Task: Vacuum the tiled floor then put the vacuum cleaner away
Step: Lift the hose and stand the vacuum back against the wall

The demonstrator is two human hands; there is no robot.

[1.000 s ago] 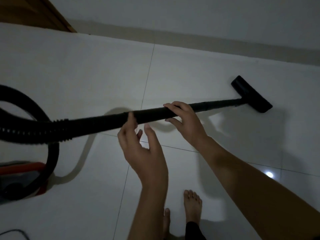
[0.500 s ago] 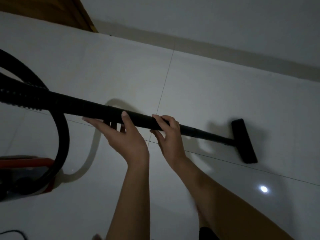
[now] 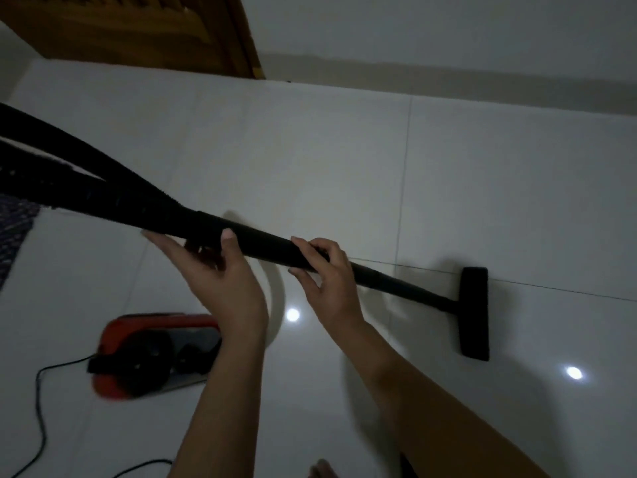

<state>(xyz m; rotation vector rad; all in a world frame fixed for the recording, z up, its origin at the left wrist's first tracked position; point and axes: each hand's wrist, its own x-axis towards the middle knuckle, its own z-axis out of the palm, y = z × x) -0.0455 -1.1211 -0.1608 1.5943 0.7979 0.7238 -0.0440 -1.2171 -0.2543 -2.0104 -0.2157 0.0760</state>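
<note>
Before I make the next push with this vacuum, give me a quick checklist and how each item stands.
1. Both hands on the wand: ok, left hand and right hand grip it side by side.
2. Floor head on the tiles: ok, it lies across a grout line.
3. Power cord out of the head's path: ok, it lies by the canister, lower left.
4. Hose free of kinks: cannot tell, it runs out of frame.
5. Motor running: cannot tell.

Brown wooden door [image 3: 138,29] at top left beside a pale wall [image 3: 448,25], patterned fabric [image 3: 13,232] at left edge
</note>
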